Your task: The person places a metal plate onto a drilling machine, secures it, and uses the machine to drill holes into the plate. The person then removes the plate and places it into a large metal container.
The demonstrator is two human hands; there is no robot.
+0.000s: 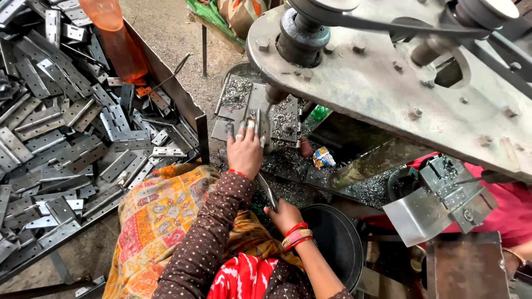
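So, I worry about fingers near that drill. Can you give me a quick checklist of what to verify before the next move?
1. Left hand steadies the metal piece on the drill table: ok, fingers rest on it.
2. Fingertips away from the drill spindle: not ok, they lie right beside it.
3. Right hand has a grip on the handle: ok.
4. Metal shavings away from the work spot: not ok, they lie all around.
5. Drill turning or stopped: cannot tell.
6. Pile of hinges within reach: ok, it lies on the left.
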